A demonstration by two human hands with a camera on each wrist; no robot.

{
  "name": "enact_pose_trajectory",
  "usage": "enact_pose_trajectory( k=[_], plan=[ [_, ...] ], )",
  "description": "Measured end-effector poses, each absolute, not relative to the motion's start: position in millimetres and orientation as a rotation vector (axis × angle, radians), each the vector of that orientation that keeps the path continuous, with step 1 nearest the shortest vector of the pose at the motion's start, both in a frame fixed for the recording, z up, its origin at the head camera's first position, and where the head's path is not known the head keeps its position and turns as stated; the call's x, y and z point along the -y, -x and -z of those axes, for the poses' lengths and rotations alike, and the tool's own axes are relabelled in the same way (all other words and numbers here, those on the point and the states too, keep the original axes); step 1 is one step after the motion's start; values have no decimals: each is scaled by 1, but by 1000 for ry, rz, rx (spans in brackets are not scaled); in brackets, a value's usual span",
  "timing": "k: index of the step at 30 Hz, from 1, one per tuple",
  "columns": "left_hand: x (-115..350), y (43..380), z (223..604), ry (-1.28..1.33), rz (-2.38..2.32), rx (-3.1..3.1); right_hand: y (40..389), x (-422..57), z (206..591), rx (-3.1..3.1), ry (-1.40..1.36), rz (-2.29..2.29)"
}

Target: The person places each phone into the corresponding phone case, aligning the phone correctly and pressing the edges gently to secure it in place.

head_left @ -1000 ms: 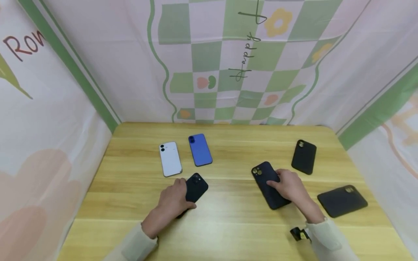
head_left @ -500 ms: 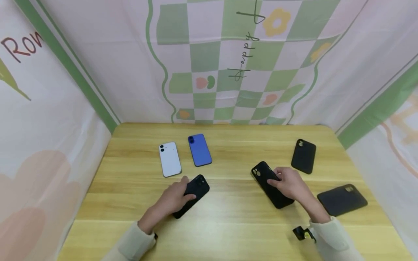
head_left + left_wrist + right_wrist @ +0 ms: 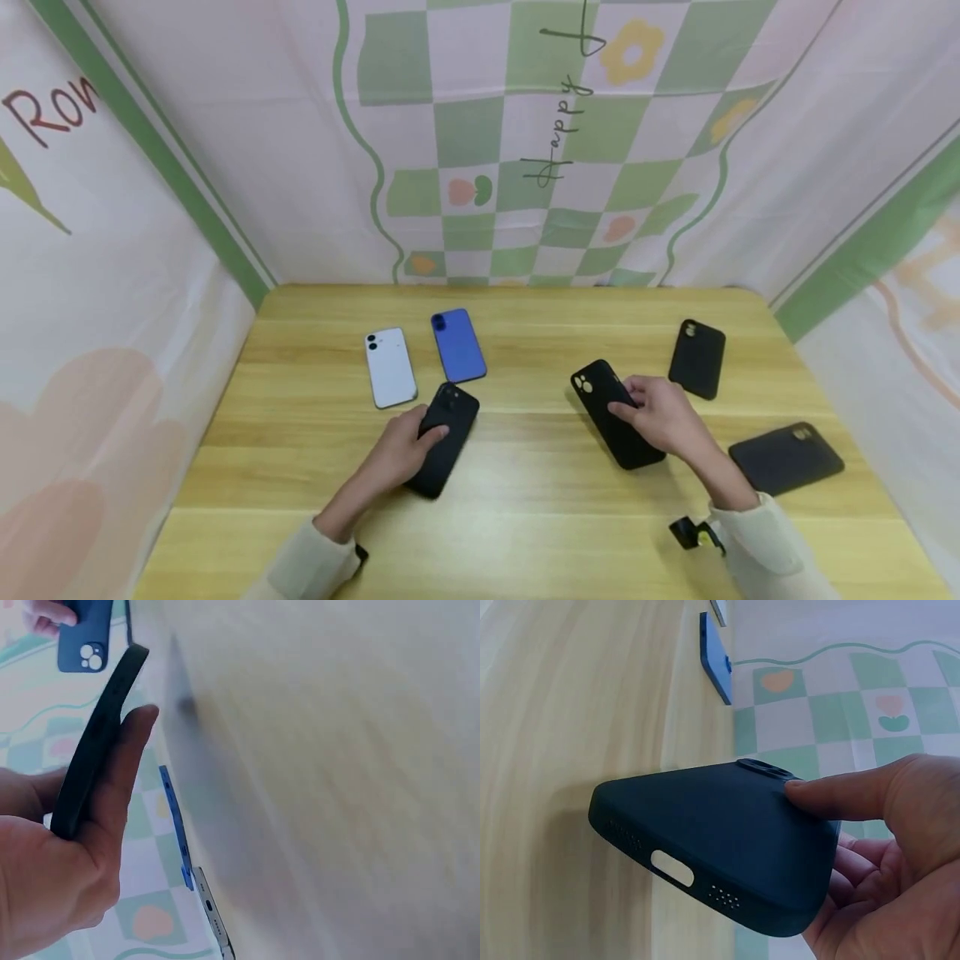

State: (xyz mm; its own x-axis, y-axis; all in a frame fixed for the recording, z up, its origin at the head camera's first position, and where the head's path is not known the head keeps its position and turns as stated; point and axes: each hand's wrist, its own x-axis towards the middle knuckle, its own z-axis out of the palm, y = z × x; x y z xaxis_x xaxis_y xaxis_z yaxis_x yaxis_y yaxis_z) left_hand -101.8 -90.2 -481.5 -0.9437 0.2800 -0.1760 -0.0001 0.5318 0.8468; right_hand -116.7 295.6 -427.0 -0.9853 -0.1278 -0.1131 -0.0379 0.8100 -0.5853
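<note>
My left hand [image 3: 400, 450] grips a black smartphone [image 3: 451, 433] by its side edges, thumb across its back, camera end pointing away. The left wrist view shows that phone [image 3: 97, 742] edge-on, raised off the table. On the right, my right hand [image 3: 660, 412] pinches a black phone case [image 3: 618, 421] along its right edge, thumb on the back. Its camera cutouts face up at the far left corner. From the right wrist, the case [image 3: 720, 832] shows a charging-port opening and speaker holes in its bottom edge, and the table shows through the port opening.
A white phone [image 3: 391, 367] and a blue phone [image 3: 459, 345] lie beyond my left hand. Two more black cases lie at the right: one case [image 3: 697, 359] farther back, another case [image 3: 786, 458] beside my right forearm. Printed fabric [image 3: 480, 133] hangs behind the wooden table [image 3: 540, 533].
My left hand has lifted the black phone and turned it more upright, its thumb now over the back. My right hand has raised and tilted the case slightly up and left.
</note>
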Motion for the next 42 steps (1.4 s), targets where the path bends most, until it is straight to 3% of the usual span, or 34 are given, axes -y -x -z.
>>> enact_pose_trajectory(
  k=[12,23,32,42],
  plan=[
    [80,107,475,48,-1912,-1985,125,-284,413,-2823,144,1104],
    [64,115,469,1,-2119,-1583,138,-264,388,-2548,75,1505],
    [51,113,468,23,-2173,-1460,145,-237,392,-2217,51,1913],
    [46,112,463,36,-2196,-1351,148,-207,399,-2112,90,1974]
  ],
)
